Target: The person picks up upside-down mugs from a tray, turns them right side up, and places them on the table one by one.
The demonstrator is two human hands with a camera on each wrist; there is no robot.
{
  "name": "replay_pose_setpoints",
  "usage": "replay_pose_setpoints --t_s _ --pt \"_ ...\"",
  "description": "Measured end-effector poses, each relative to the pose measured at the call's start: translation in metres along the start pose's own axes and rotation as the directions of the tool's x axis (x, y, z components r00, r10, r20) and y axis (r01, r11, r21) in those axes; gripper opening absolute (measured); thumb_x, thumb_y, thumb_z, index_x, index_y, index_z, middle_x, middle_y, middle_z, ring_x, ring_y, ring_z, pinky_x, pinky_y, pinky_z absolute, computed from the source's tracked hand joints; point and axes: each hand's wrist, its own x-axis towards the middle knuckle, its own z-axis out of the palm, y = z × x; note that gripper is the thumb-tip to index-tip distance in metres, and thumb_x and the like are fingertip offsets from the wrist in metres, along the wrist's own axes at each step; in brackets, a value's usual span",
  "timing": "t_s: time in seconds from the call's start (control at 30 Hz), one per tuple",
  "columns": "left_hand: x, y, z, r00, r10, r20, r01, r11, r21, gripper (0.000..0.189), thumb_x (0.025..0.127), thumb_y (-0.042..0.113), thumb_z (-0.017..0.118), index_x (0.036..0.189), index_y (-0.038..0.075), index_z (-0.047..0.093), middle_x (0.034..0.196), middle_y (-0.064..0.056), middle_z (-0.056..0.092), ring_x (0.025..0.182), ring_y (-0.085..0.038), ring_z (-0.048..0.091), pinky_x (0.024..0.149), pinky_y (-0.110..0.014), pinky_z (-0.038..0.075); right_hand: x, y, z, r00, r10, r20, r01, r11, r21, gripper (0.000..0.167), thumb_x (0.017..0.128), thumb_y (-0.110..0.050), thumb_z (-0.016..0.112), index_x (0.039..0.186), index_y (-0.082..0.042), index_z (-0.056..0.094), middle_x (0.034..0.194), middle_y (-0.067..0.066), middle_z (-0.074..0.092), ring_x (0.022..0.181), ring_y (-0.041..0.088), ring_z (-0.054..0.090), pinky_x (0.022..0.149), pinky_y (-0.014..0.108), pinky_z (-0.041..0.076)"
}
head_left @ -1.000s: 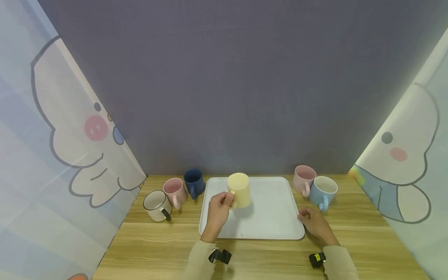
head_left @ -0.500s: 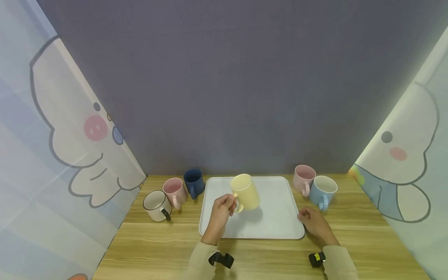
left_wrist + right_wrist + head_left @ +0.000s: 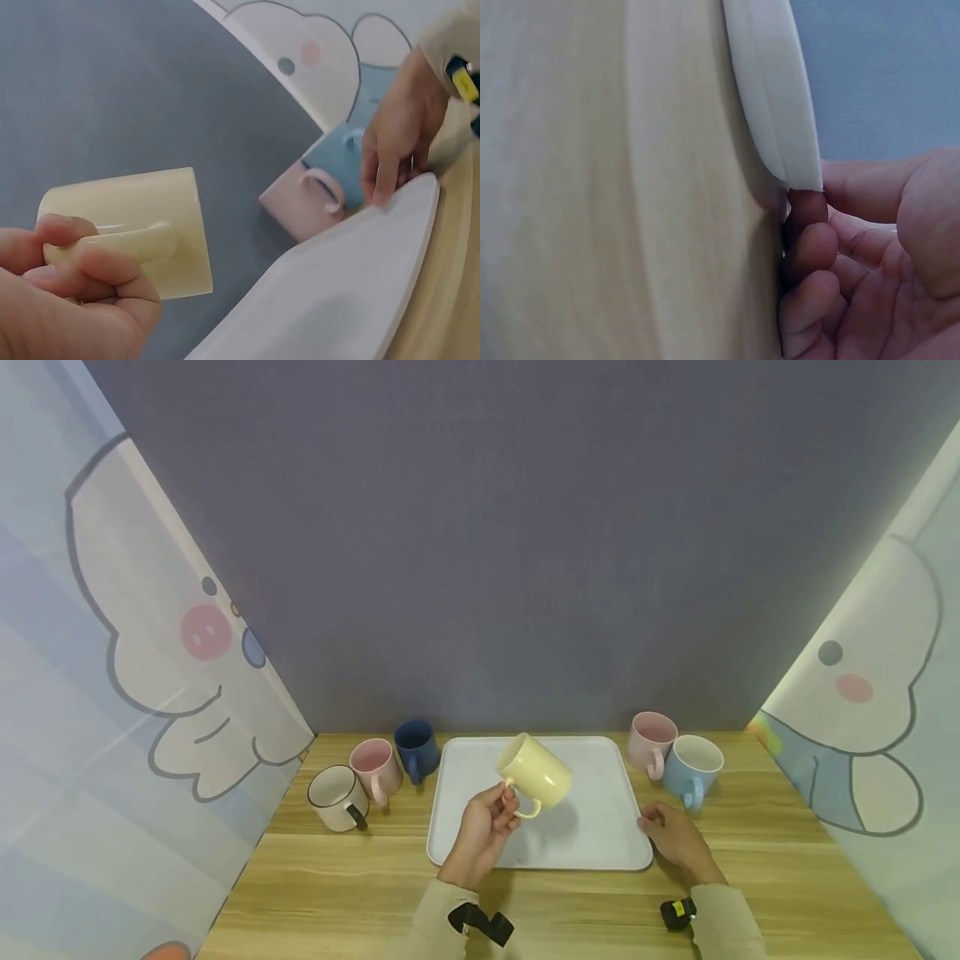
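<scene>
Over the white tray [image 3: 592, 827], my left hand [image 3: 483, 833] grips a pale yellow mug [image 3: 538, 772] by its handle. The mug leans well over, its mouth toward the upper left and its base toward the lower right. In the left wrist view, thumb and curled fingers wrap the handle of the yellow mug [image 3: 127, 199]. My right hand [image 3: 675, 839] is at the tray's right edge. Close up in the right wrist view, the thumb lies on the rim of the tray [image 3: 776, 97] and curled fingers [image 3: 814, 247] sit against its underside, pinching it.
Left of the tray stand a white mug [image 3: 335, 802] with a black rim, a pink mug [image 3: 377, 771] and a dark blue mug [image 3: 417, 750]. To its right are another pink mug [image 3: 651, 745] and a light blue mug [image 3: 692, 772]. A grey wall [image 3: 480, 543] rises behind the wooden table [image 3: 352, 893].
The yellow mug has gone from upright to strongly tilted and shifted slightly right, as my left hand turned with it. My right hand has stayed at the tray's edge.
</scene>
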Motion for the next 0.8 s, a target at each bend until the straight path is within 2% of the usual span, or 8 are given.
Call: replay_pose_setpoints --t_s 0.2,0.53,0.8 --pt "0.0016 -0.0042 -0.0022 1.0 -0.017 0.023 0.02 0.993 -0.116 0.033 0.107 0.016 0.03 0.08 0.017 0.048 0.069 0.009 0.047 0.051 -0.004 0.025 0.061 -0.02 0.034 0.0013 0.0013 0.0011 1.0 0.006 0.006 -0.006 1.0 0.0 0.03 0.102 -0.021 0.057 0.121 0.003 0.062 0.092 0.009 0.061 0.083 0.021 0.054 0.071 0.033 0.041" --pt "0.0017 -0.0036 -0.0039 0.998 -0.053 0.028 0.058 0.965 -0.257 0.037 0.106 0.015 0.025 0.076 0.017 0.048 0.068 0.01 0.05 0.051 -0.004 0.023 0.062 -0.02 0.035 0.003 0.0043 0.0043 1.0 -0.013 -0.01 0.013 1.0 -0.015 0.029 0.102 -0.02 0.057 0.118 0.002 0.063 0.094 0.009 0.064 0.086 0.021 0.056 0.073 0.034 0.043" --pt "0.0023 -0.0019 -0.0047 0.998 -0.055 0.041 0.066 0.926 -0.372 0.039 0.107 0.018 0.023 0.077 0.016 0.048 0.069 0.009 0.049 0.053 -0.005 0.025 0.063 -0.021 0.033 0.0014 0.0033 0.004 1.0 -0.013 -0.019 0.012 1.0 -0.009 0.026 0.102 -0.019 0.057 0.116 0.003 0.063 0.09 0.008 0.06 0.083 0.02 0.053 0.072 0.033 0.041"
